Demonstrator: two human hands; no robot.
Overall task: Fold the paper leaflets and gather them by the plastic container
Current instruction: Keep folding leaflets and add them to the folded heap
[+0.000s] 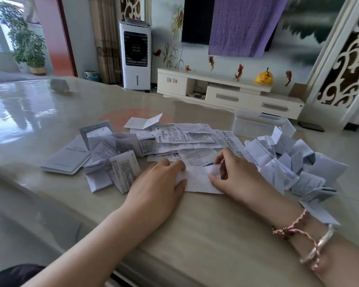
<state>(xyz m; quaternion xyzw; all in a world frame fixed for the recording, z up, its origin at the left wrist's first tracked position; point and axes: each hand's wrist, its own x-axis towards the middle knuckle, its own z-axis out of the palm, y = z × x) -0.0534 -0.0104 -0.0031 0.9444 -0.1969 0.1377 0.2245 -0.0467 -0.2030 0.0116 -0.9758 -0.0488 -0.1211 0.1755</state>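
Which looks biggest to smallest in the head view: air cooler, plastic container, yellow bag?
1. air cooler
2. plastic container, though it sits nearer the camera, so true size is unsure
3. yellow bag

The table (195,235) is showing a smooth, glossy beige surface that is reflecting window light. The leaflets (187,139) are appearing as thin, matt, creased white paper. The container (255,125) is appearing as translucent, frosted plastic. The floor (340,141) is showing glossy, polished tile.
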